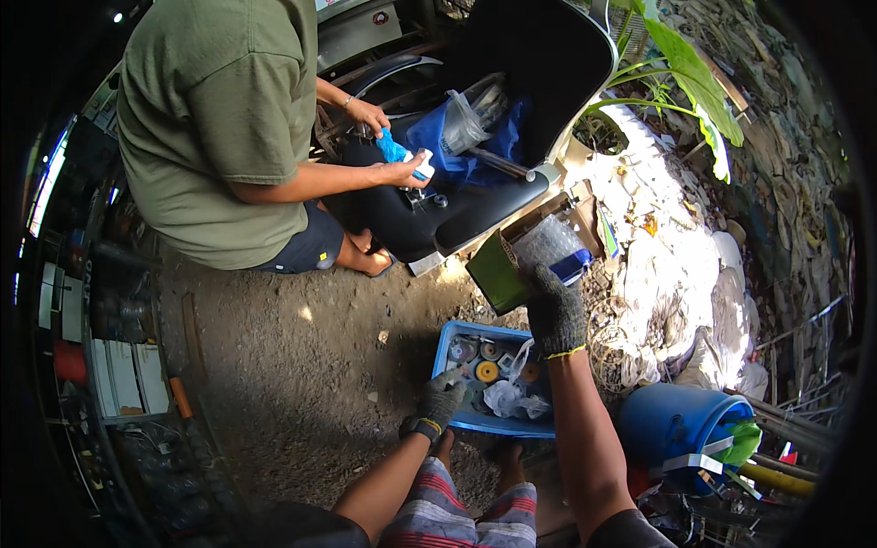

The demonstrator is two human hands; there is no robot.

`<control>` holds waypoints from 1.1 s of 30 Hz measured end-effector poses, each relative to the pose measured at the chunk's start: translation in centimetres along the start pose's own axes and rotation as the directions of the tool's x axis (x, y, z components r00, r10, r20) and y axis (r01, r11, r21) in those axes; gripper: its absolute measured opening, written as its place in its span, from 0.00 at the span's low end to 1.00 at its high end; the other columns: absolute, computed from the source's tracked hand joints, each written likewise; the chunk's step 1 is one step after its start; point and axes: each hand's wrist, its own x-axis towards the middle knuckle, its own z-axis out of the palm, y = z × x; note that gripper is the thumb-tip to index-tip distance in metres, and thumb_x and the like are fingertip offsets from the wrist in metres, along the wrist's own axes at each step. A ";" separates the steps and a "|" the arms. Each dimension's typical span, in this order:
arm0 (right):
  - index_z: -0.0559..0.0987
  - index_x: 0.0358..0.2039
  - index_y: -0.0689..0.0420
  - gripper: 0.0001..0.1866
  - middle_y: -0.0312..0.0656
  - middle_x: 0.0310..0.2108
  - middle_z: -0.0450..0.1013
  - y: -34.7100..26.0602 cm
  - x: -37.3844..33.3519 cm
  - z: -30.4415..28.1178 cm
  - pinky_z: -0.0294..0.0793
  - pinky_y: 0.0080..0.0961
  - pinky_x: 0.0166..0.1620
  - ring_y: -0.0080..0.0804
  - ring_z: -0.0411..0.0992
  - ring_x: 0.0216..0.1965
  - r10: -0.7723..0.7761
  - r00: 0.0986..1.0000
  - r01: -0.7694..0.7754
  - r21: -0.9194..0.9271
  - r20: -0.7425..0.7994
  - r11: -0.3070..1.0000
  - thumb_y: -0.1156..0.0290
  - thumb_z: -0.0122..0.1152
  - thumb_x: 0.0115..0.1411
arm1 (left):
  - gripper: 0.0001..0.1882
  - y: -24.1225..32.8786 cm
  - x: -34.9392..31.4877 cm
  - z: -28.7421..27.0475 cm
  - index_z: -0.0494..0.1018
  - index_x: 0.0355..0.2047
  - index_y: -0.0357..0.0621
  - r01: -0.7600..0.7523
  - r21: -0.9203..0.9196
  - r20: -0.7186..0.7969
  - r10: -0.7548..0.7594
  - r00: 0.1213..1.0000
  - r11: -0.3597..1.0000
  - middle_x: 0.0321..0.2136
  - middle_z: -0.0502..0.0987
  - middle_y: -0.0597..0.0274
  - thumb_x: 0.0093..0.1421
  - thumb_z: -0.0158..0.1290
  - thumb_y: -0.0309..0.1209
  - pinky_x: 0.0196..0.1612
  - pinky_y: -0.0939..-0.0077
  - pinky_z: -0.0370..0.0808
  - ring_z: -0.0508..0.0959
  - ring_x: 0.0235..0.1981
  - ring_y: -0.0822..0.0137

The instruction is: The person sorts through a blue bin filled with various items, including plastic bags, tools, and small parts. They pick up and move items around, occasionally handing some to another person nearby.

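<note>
Head view. Your right hand (555,315) covers part of the green box (498,277), beyond the blue bin (502,425); its fingertips are hidden, so you cannot tell its opening or grip. Your left hand (440,400) lies at the bin's left rim, its fingers and hold equally unclear. Coarse grey knit gloves (557,331) cover both hands; crumpled clear film (504,398) and round discs (487,372) lie in the smooth rectangular bin. Your right arm (586,420) extends farther forward than the left.
</note>
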 end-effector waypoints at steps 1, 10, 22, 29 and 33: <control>0.78 0.51 0.58 0.18 0.44 0.44 0.80 -0.2 0.6 0.7 0.77 0.44 0.55 0.42 0.78 0.48 0.057 0.998 -0.060 0.076 0.031 0.995 0.69 0.68 0.62 | 0.31 0.4 -0.4 0.1 0.70 0.66 0.43 0.024 -0.126 -0.039 -0.029 0.999 0.992 0.58 0.78 0.50 0.62 0.62 0.30 0.56 0.62 0.76 0.80 0.56 0.58; 0.76 0.55 0.55 0.20 0.41 0.48 0.78 -0.8 1.9 3.6 0.79 0.45 0.53 0.40 0.77 0.51 0.137 0.989 -0.144 0.176 0.052 0.974 0.70 0.67 0.63 | 0.43 18.8 8.2 -7.4 0.56 0.73 0.56 -0.184 -0.785 0.005 0.302 0.953 0.592 0.57 0.73 0.64 0.64 0.63 0.50 0.56 0.58 0.76 0.75 0.56 0.61; 0.77 0.54 0.59 0.26 0.35 0.42 0.80 -4.9 -3.9 4.4 0.77 0.29 0.47 0.25 0.76 0.42 0.473 0.816 -0.215 -0.584 0.333 0.783 0.63 0.75 0.60 | 0.29 17.1 10.3 -9.2 0.72 0.56 0.41 0.011 -0.898 0.198 0.383 0.902 0.440 0.48 0.81 0.58 0.58 0.69 0.34 0.54 0.60 0.81 0.82 0.48 0.57; 0.77 0.42 0.59 0.07 0.33 0.27 0.71 -4.8 -8.3 -5.5 0.74 0.25 0.31 0.20 0.70 0.26 0.247 0.967 -0.231 -0.205 0.060 0.951 0.68 0.58 0.71 | 0.27 14.1 11.7 -11.6 0.73 0.57 0.41 0.074 -0.989 0.117 0.373 0.920 0.128 0.50 0.81 0.56 0.59 0.67 0.30 0.58 0.54 0.79 0.81 0.52 0.54; 0.72 0.57 0.60 0.19 0.45 0.50 0.75 -5.4 -7.8 -10.2 0.78 0.35 0.51 0.34 0.75 0.49 0.128 0.991 -0.051 -0.843 0.022 0.536 0.72 0.62 0.68 | 0.26 11.5 12.9 -14.1 0.70 0.63 0.40 0.208 -0.978 0.182 0.444 0.877 -0.010 0.61 0.75 0.49 0.68 0.55 0.37 0.64 0.47 0.73 0.77 0.59 0.48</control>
